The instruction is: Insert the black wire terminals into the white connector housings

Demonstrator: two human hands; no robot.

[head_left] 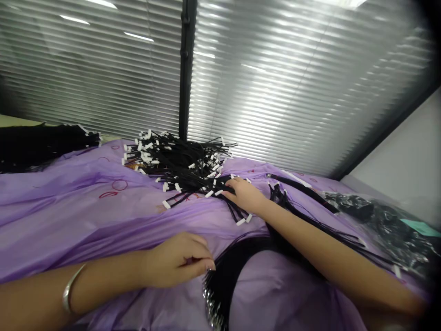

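Observation:
A loose pile of black cables with white end plugs (179, 163) lies on a purple plastic sheet (69, 207). My right hand (245, 195) reaches into the near edge of that pile, fingers curled over a few strands. My left hand (179, 263) rests on the sheet near me, fingers pinched together at the end of a curved bundle of black cables (227, 266) that runs down toward the lower edge. A silver bangle (70, 287) sits on my left wrist.
Another heap of black cables (37, 145) lies at the far left. Clear plastic bags with dark contents (386, 225) sit at the right. Window blinds (275, 82) and a black frame post (186, 69) close off the back.

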